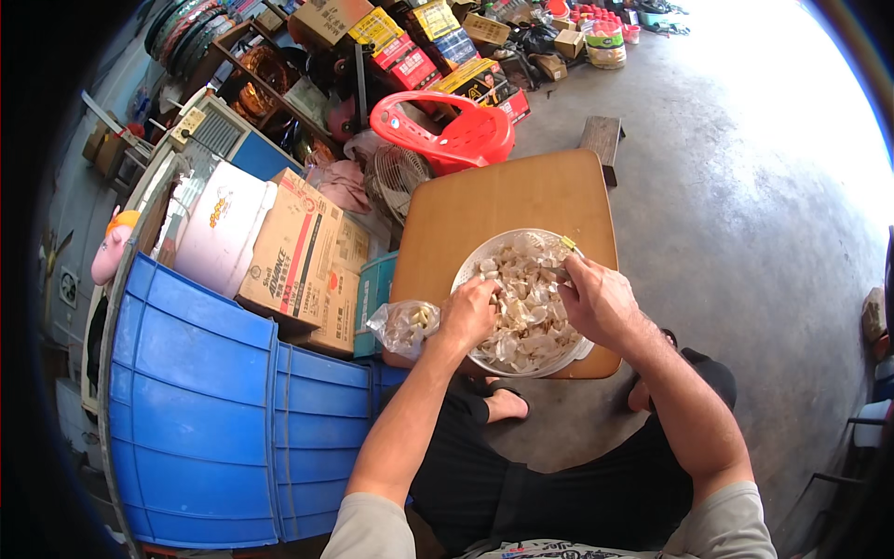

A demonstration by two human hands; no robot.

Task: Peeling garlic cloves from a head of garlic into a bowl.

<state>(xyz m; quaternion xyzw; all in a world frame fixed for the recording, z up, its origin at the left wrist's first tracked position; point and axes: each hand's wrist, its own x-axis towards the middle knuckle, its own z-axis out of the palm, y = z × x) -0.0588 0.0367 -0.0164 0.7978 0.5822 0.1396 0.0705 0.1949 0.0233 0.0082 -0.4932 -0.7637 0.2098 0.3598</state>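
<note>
A round white plastic basket (464,269) stands on a small brown wooden table (510,189), filled with garlic cloves and papery garlic skins (527,307). Over its left side is my left hand (471,311), its fingertips down at the garlic; whether they pinch a clove cannot be made out. My right hand (597,297) is closed at the basket's right rim around a small knife (557,271), whose yellow-green end (568,243) sticks out above the fingers. Left of the basket, a clear plastic bag (406,327) holds pale peeled cloves, close to my left forearm.
Blue plastic crates (195,405), cardboard boxes (297,251) and a white foam box (220,227) line the left. Beyond the table are a red plastic chair (447,133), a fan (397,175) and a low wooden bench (601,143). My knees are just below the table.
</note>
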